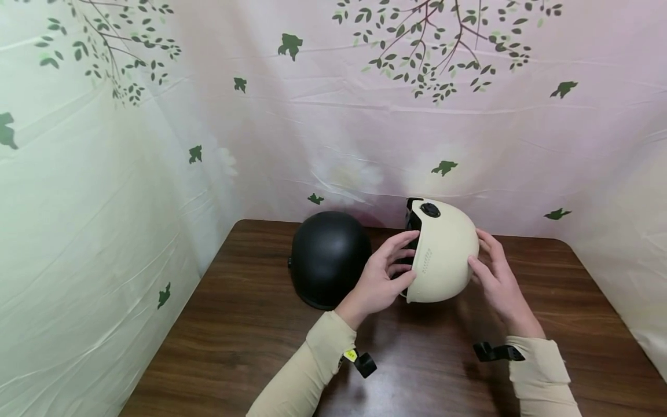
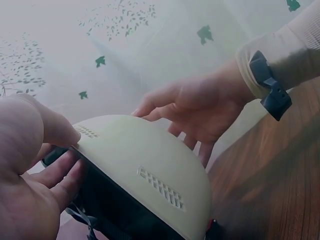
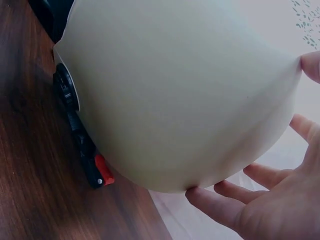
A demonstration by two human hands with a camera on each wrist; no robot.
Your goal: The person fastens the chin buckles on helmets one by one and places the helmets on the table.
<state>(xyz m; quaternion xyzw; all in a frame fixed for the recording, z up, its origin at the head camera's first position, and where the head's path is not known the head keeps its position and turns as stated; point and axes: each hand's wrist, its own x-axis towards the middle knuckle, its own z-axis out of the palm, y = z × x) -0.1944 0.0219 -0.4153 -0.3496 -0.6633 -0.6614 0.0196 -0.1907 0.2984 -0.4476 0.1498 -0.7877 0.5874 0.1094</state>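
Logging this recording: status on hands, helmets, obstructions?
Left hand grips cream helmet by its open edge. Right hand touches its rounded side. Black helmet alongside, apparently blocking neither hand.

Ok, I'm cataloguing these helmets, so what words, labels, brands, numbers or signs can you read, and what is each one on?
None can be read.
Yellow label by the left wrist's black mount: marks too small to read.
Cream helmet: no lettering on the sides that show.
Black helmet: likewise none.
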